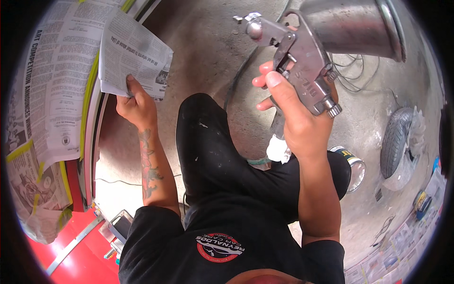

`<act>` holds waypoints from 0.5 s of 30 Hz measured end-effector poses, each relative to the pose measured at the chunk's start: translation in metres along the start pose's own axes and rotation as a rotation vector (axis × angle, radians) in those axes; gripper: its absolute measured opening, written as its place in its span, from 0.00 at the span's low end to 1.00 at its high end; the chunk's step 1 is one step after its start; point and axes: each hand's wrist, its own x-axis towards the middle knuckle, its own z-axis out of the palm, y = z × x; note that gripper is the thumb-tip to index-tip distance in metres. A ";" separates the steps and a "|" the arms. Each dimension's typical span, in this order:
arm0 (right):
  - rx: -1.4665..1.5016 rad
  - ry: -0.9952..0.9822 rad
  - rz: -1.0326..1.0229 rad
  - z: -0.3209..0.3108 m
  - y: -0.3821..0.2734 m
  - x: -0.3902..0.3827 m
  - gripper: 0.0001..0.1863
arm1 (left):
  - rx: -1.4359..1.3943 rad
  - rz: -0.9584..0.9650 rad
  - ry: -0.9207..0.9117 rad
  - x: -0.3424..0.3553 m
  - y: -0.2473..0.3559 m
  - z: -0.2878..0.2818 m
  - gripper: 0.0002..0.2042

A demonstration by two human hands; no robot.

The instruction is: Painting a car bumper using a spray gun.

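Right hand (305, 116) is gripping and supporting spray gun (302, 71) | left hand (138, 108), left of spray gun, is pinching newspaper (127, 54) steady.

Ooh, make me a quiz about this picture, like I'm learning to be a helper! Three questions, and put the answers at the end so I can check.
1. Pick one. What is the left hand holding?
A) a hammer
B) a folded newspaper
C) a drinking cup

2. True or false: a black tire is on the right side of the picture.

3. Name it: which metal tool is in the right hand?

Key:
1. B
2. True
3. A spray gun
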 end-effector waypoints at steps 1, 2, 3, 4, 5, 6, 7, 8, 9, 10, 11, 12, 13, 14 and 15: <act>-0.022 -0.046 0.021 -0.001 -0.001 -0.001 0.24 | 0.000 0.001 -0.001 0.000 0.000 0.000 0.11; -0.046 -0.092 0.042 -0.001 -0.001 -0.001 0.24 | -0.008 0.027 0.015 0.001 0.001 0.001 0.10; 0.008 -0.105 0.027 0.001 0.000 -0.001 0.25 | -0.016 0.052 0.031 0.001 0.001 0.002 0.09; 0.008 -0.103 0.026 0.001 0.000 0.000 0.25 | -0.018 0.052 0.030 0.001 0.000 0.003 0.09; -0.018 -0.108 0.013 0.001 0.000 0.000 0.18 | -0.032 0.060 0.034 0.001 -0.003 0.003 0.10; -0.043 -0.113 0.001 0.001 0.000 0.000 0.12 | -0.046 0.068 0.038 0.001 -0.004 0.003 0.10; -0.042 -0.113 0.001 0.001 0.000 0.001 0.12 | -0.045 0.069 0.039 0.001 -0.003 0.002 0.10; -0.054 -0.067 0.007 0.000 -0.001 0.002 0.12 | -0.043 0.053 0.031 0.001 -0.002 0.002 0.10; -0.065 -0.022 0.014 0.000 -0.001 0.003 0.12 | -0.041 0.037 0.023 0.000 -0.001 0.002 0.10; -0.066 -0.021 0.013 0.000 -0.002 0.004 0.12 | -0.042 0.038 0.023 0.000 0.001 0.001 0.10; -0.052 -0.002 -0.004 0.000 -0.002 0.004 0.12 | -0.052 0.000 0.000 -0.001 0.001 0.000 0.11; -0.038 0.017 -0.020 0.000 -0.002 0.005 0.12 | -0.062 -0.038 -0.023 -0.001 0.002 -0.001 0.12; -0.046 0.006 -0.015 -0.001 -0.003 0.004 0.12 | -0.062 -0.037 -0.024 -0.001 0.001 0.000 0.12; -0.046 0.007 -0.015 -0.002 -0.003 0.004 0.12 | -0.049 0.007 -0.002 0.000 0.000 0.001 0.11; -0.051 -0.028 0.016 -0.003 -0.003 0.004 0.12 | -0.036 0.051 0.019 0.000 -0.002 0.001 0.10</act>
